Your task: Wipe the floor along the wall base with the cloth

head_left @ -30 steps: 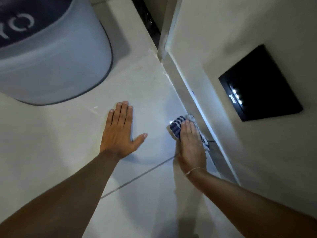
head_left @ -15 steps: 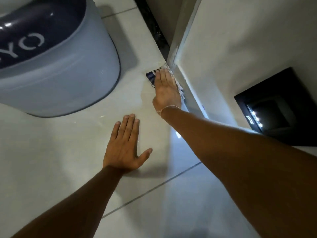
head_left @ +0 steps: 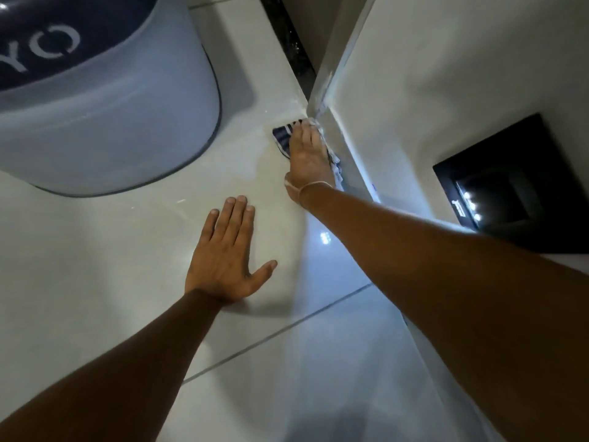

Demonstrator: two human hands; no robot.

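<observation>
A blue-and-white striped cloth (head_left: 282,137) lies on the pale tiled floor (head_left: 134,256) at the foot of the wall base (head_left: 347,148), close to the wall's outer corner. My right hand (head_left: 307,157) presses flat on the cloth, arm stretched forward, and covers most of it. My left hand (head_left: 228,253) rests palm down on the floor with fingers spread, nearer to me and to the left, holding nothing.
A large round grey tub (head_left: 95,100) with white letters stands on the floor at the upper left. A black wall panel (head_left: 510,186) with small lights is set low in the wall on the right. A dark threshold strip (head_left: 290,43) runs beyond the corner.
My right hand slid the cloth forward along the wall base to the corner. In the last half second it barely moved. My left hand stays planted.
</observation>
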